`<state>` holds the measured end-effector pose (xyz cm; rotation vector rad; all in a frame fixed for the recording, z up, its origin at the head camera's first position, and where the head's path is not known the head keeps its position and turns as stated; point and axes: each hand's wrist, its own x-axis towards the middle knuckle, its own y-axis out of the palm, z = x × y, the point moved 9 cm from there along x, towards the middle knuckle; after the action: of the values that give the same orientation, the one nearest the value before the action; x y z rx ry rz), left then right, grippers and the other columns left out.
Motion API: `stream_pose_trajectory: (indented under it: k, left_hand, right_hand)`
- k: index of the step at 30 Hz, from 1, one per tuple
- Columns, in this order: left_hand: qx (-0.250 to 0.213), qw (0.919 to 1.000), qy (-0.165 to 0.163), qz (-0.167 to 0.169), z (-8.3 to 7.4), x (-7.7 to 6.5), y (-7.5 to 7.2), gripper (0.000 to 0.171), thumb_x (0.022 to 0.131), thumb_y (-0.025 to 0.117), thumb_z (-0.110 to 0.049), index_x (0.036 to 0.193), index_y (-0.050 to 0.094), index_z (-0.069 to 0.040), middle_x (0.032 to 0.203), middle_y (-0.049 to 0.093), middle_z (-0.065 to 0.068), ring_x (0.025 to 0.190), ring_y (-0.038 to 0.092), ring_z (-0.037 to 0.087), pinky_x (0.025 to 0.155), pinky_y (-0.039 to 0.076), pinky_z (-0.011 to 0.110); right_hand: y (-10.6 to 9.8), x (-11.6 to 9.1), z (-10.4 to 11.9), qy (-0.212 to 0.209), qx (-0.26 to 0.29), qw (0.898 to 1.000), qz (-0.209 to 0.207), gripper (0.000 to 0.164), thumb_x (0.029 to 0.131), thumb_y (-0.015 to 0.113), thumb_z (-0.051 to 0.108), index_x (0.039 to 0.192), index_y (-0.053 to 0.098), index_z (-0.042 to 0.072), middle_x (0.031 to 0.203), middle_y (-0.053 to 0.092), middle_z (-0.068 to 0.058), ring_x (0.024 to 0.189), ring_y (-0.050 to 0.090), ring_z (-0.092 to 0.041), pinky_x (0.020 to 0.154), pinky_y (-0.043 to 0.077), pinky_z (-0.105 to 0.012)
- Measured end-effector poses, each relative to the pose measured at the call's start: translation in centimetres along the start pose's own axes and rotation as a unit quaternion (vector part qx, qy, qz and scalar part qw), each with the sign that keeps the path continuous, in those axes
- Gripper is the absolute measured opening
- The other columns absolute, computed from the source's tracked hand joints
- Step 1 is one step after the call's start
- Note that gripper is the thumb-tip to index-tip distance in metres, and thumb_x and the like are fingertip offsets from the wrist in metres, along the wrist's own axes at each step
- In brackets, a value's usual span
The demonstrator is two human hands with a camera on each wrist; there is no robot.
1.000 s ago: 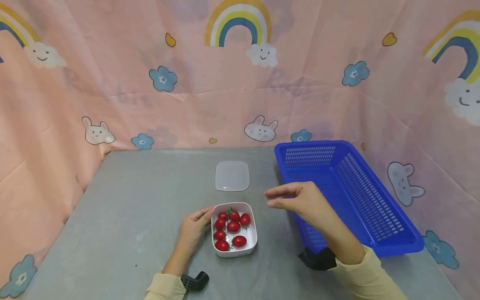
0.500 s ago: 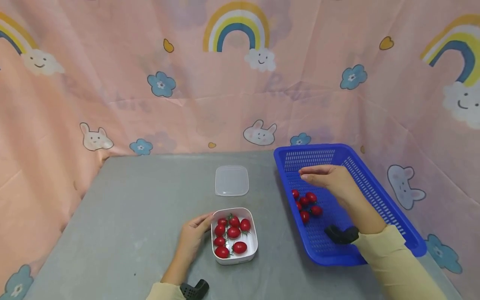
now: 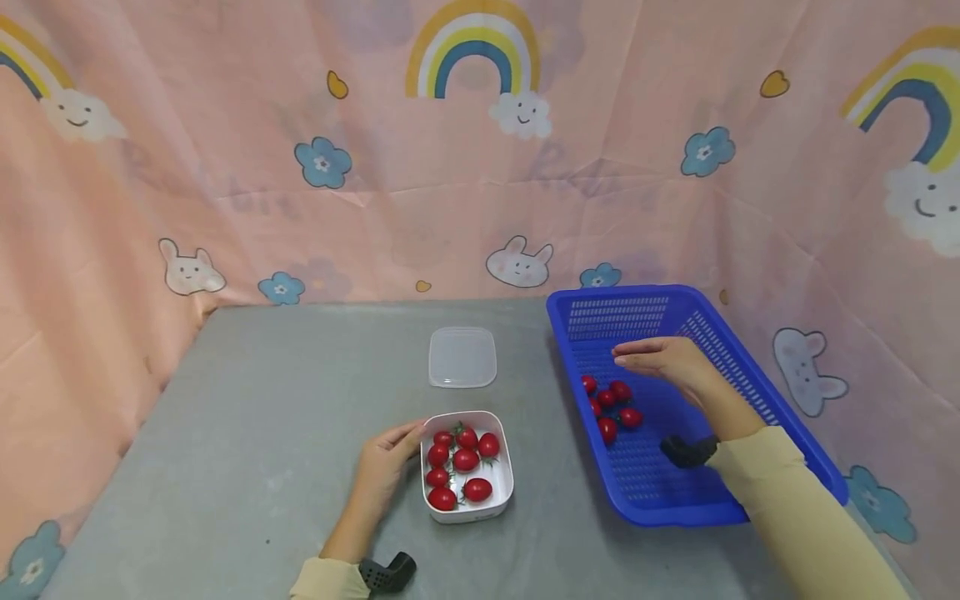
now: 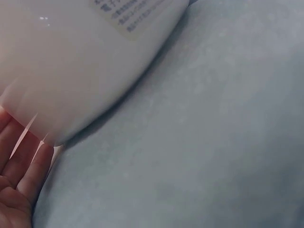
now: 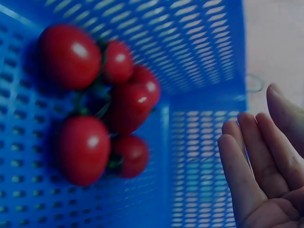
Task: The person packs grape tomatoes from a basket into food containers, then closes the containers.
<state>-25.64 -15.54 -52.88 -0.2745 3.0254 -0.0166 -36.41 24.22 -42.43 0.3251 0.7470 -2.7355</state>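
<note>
A white square container (image 3: 472, 515) stands on the table with several cherry tomatoes (image 3: 466, 460) inside, some with green stems. My left hand (image 3: 384, 462) touches its left side; the left wrist view shows the fingers (image 4: 40, 164) fairly straight against the white wall. At the right, more cherry tomatoes (image 5: 84, 149) lie clustered in a blue plastic basket (image 3: 630, 508), against its left wall. Above the basket's inside hovers my right hand (image 3: 675, 367), apart from those tomatoes. Its fingers (image 5: 256, 152) are extended and hold nothing, with the thumb apart from them.
Behind the container a translucent square lid (image 3: 462, 358) lies flat on the grey table (image 3: 247, 433). A pink patterned curtain (image 3: 420, 192) hangs along the back and both sides. Black wrist devices (image 3: 388, 573) sit on both wrists.
My right hand has moved right, from between container and basket to above the basket. Tomatoes now show in the basket where none were visible earlier. The left hand stays at the container.
</note>
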Motion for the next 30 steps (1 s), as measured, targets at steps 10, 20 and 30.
stream_pose_trajectory:
  k: [10, 20, 30]
  left_hand:
    - [-0.002, 1.0, 0.0, 0.0, 0.1, 0.0, 0.1, 0.032, 0.091, 0.072, -0.021, 0.112, 0.073, 0.003, 0.112, 0.074, 0.015, 0.092, 0.067, 0.0, 0.082, 0.054, 0.018]
    - [0.001, 1.0, -0.003, 0.002, 0.1, -0.1, 0.2, 0.032, 0.092, 0.071, -0.021, 0.113, 0.073, 0.003, 0.111, 0.075, 0.013, 0.092, 0.066, -0.001, 0.082, 0.054, 0.018]
    - [-0.002, 1.0, 0.001, 0.0, 0.1, 0.0, 0.1, 0.03, 0.092, 0.07, -0.018, 0.112, 0.072, 0.005, 0.111, 0.075, 0.016, 0.091, 0.067, -0.001, 0.081, 0.055, 0.018]
  right_hand:
    - [0.0, 1.6, -2.8, 0.031, -0.034, 0.999, 0.01, 0.062, 0.093, 0.069, 0.038, 0.137, 0.055, -0.004, 0.136, 0.061, -0.019, 0.126, 0.06, -0.032, 0.113, 0.037, -0.055]
    - [0.1, 2.0, -4.6, 0.066, -0.062, 0.996, 0.006, 0.057, 0.091, 0.073, 0.028, 0.13, 0.059, -0.01, 0.13, 0.064, -0.024, 0.119, 0.065, -0.032, 0.107, 0.045, -0.05]
    - [0.3, 2.4, -5.2, 0.072, -0.03, 0.997, 0.006, 0.055, 0.087, 0.077, 0.02, 0.126, 0.06, -0.014, 0.112, 0.074, -0.018, 0.09, 0.07, -0.006, 0.091, 0.057, -0.036]
